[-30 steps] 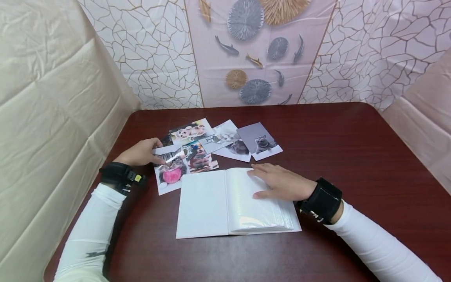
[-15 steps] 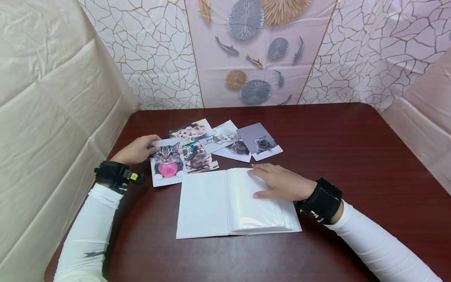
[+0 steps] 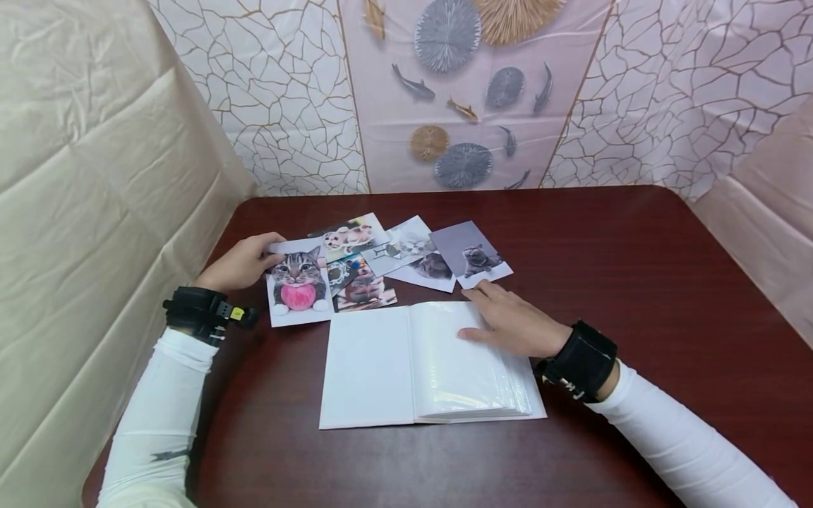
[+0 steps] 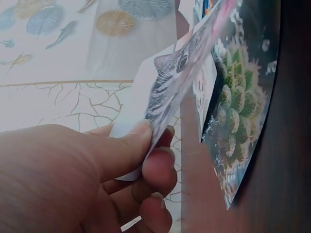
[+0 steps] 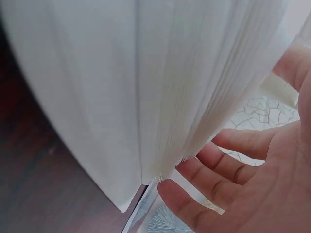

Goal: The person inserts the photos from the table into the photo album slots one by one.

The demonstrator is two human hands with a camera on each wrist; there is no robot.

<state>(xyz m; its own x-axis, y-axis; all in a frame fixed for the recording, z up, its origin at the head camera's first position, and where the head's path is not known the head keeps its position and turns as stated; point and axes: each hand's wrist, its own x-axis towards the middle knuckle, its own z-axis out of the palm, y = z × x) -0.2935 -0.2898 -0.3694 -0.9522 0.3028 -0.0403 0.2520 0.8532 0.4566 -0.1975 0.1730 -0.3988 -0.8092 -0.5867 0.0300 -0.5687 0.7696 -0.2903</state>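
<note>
The left hand (image 3: 240,263) pinches the cat photo (image 3: 299,288) near one corner, likely sparing its surface, beside other photos (image 3: 406,247); the spread right hand (image 3: 517,321) touches the open album (image 3: 368,370), presumably steadying it.

The bare left hand (image 3: 238,264) was curled in a pinch; the bare right hand (image 3: 516,322) was held with fingers spread; white-sleeved arms (image 3: 682,435) were stretched forward.

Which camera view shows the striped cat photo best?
The head view: the striped cat photo faces the camera, nearly all visible. The left wrist view shows it steeply slanted, cut off at the top, pinched by the left hand. The right wrist view doesn't show it.
</note>
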